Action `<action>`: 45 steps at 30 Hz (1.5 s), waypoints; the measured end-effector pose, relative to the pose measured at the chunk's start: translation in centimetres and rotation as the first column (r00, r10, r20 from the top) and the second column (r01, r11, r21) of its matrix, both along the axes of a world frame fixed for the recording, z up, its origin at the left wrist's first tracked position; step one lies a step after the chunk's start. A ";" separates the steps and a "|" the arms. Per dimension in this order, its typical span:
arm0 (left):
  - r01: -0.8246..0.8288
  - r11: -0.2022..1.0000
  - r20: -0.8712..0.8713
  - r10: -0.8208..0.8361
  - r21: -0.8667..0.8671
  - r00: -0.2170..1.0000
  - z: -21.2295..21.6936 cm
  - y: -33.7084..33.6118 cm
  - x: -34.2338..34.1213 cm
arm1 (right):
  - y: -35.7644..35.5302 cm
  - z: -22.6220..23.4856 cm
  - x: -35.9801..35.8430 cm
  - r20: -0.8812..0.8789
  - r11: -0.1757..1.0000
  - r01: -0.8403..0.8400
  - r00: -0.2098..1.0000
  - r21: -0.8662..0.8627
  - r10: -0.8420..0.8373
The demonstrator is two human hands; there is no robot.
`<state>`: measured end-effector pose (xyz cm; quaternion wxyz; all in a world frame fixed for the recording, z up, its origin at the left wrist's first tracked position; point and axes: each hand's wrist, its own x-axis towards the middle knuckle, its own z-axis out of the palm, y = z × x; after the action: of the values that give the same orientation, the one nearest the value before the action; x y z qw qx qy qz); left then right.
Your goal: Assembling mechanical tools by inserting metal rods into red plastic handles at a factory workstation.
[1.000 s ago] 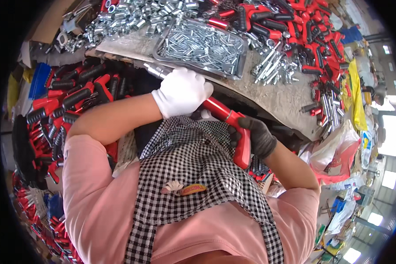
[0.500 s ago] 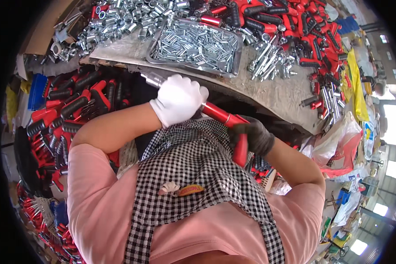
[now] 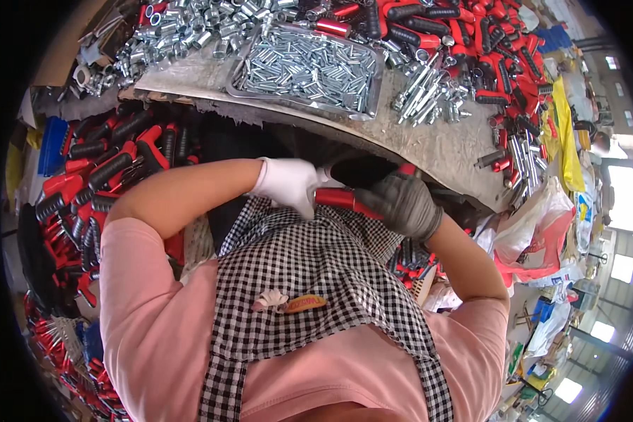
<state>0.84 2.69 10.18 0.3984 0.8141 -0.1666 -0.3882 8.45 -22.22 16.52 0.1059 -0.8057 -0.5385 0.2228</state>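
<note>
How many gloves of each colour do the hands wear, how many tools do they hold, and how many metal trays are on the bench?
white glove, on the left hand: 1
grey glove, on the right hand: 1
red tool, gripped by both hands: 1
metal tray of silver pins: 1
Total: 4

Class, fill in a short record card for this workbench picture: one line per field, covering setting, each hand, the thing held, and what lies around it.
Setting: cluttered workbench seen from above, person in a checked apron
Left hand: white glove, gripping one end of the red-handled tool
Right hand: grey glove, closed round the tool's other end
Tool position: held close to the chest, below the bench edge
On bench: metal tray of small silver pins, loose silver parts, red and black handles
Person's left: heap of red and black handles
</note>
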 end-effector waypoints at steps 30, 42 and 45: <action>-0.733 0.671 0.489 0.606 0.111 0.628 -24.1 -10.5 3.9 | -1.3 -24.0 -0.9 -0.798 0.212 0.856 -0.312 -0.472 -0.516; -0.567 0.819 -0.294 0.521 -0.094 0.801 -24.6 -9.4 3.9 | -0.8 -26.6 0.1 -0.746 0.187 0.786 -0.440 -0.589 -0.500; -0.506 0.862 -0.219 0.488 -0.035 0.845 -24.8 -9.5 4.2 | -0.9 -27.7 0.2 -0.737 0.134 0.796 -0.463 -0.590 -0.492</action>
<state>5.04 -6.83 -14.61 0.5368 0.7665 0.0740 -0.3448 8.70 -23.07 -11.13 0.6086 -0.6100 0.2791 0.4238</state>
